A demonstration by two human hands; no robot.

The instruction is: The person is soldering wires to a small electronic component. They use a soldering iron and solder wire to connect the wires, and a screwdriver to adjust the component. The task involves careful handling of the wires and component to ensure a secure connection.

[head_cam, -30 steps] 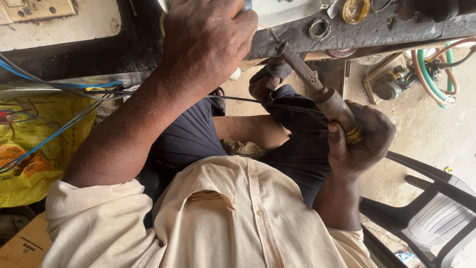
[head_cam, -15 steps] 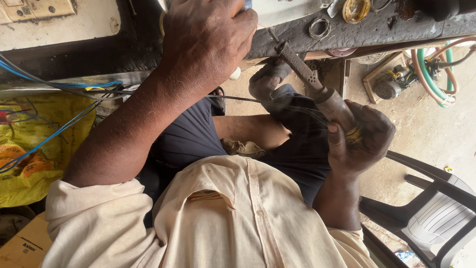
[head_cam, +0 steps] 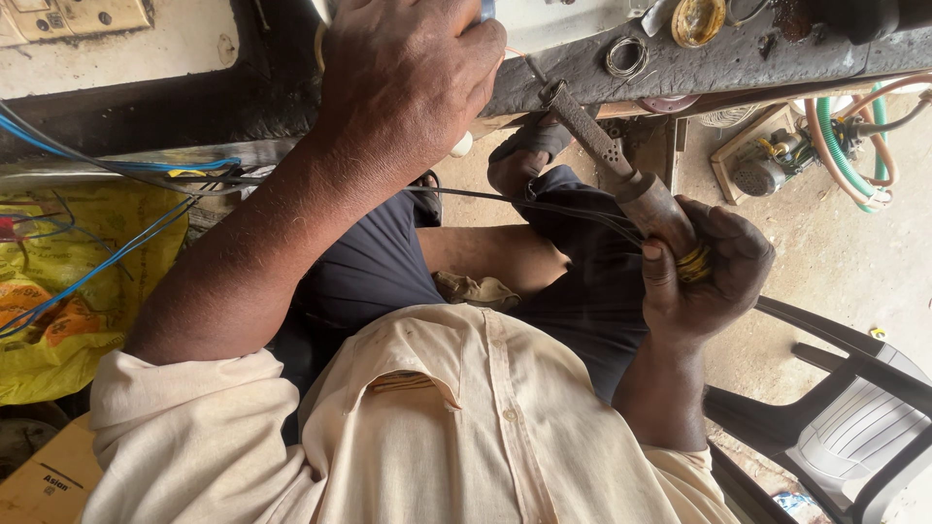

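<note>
Soldering iron point(head_cam: 621, 180) is sitting clamped in the right hand point(head_cam: 704, 267), whose fingers are wrapping tight round its handle while the metal tip is angling up from that grip toward the dark bench edge point(head_cam: 738, 63), beside the left hand point(head_cam: 408, 73), which is pressing down there, its grip hidden.

Looks to me like a small repair workshop: grimy dark wooden workbench point(head_cam: 738, 58) with a small coil of thin wire point(head_cam: 624, 55), loose blue wires point(head_cam: 107, 257), green and orange hoses point(head_cam: 849, 146) on bare concrete floor point(head_cam: 825, 252), black plastic chair point(head_cam: 854, 408).
</note>
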